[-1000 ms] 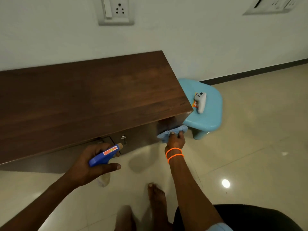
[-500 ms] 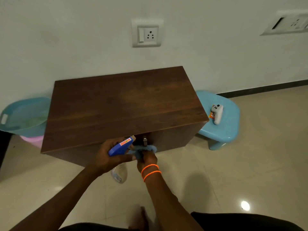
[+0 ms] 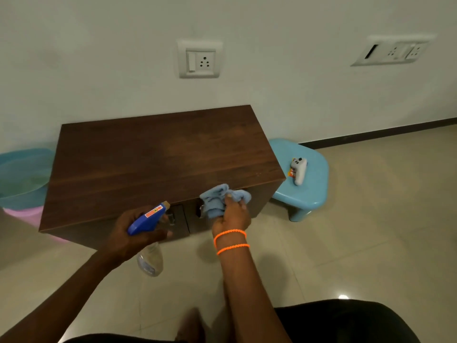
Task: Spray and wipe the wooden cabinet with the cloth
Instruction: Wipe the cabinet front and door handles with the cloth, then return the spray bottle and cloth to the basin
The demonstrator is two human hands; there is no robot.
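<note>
A low dark wooden cabinet (image 3: 158,164) stands against the white wall, its top bare. My left hand (image 3: 128,233) grips a spray bottle (image 3: 148,220) with a blue trigger head and a clear body hanging below, nozzle pointing at the cabinet's front edge. My right hand (image 3: 231,215), with orange bands at the wrist, holds a bunched light blue cloth (image 3: 217,198) at the front top edge of the cabinet, right of the bottle. The cabinet's front doors and a metal handle are partly hidden behind both hands.
A light blue plastic stool (image 3: 311,194) stands right of the cabinet with a small white object (image 3: 298,169) on it. A blue tub (image 3: 22,174) on a pink one sits at the cabinet's left. Tiled floor spreads to the right. My feet show at the bottom.
The view has pulled back and up, showing the whole cabinet. My right hand with the cloth has risen from the cabinet's front face to its top front edge, apart from the bottle.
</note>
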